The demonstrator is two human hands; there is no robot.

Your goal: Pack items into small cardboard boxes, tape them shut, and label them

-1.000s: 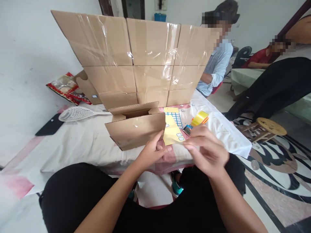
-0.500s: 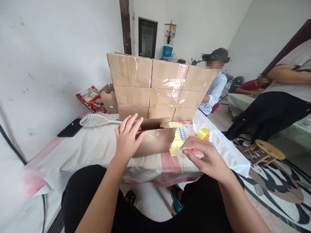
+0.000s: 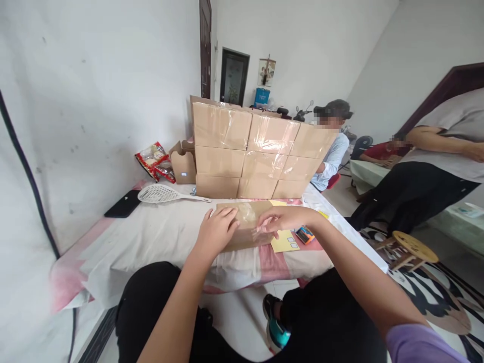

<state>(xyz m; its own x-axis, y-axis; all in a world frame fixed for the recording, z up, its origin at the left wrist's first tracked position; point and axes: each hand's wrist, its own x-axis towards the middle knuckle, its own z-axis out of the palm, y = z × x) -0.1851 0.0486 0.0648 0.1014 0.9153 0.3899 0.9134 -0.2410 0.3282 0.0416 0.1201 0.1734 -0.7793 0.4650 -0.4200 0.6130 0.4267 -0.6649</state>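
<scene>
A small cardboard box (image 3: 245, 238) sits near the table's front edge, its top folded flat. My left hand (image 3: 220, 228) rests on the left part of that top, fingers stretched out and touching the cardboard. Shiny clear tape (image 3: 247, 212) lies across the upper side of the box. At the box's right end, my right hand (image 3: 287, 219) is closed with its fingertips on a strip of the clear tape; part of the strip is hidden by the fingers. Yellow paper sheets (image 3: 284, 243) with blue marks lie beside the box, partly under my right hand.
A wall of stacked, taped boxes (image 3: 223, 161) stands behind. Left of it are an open carton (image 3: 184, 169), red snack bags (image 3: 155, 161), a white slotted paddle (image 3: 161, 193) and a black phone (image 3: 123, 203). An orange and blue item (image 3: 304, 235) lies right. Other people are beyond.
The small box's raised top flap is down and clear tape now shows on it. My right hand has moved left onto the box's right end. My left hand stays on the box, now lying flat.
</scene>
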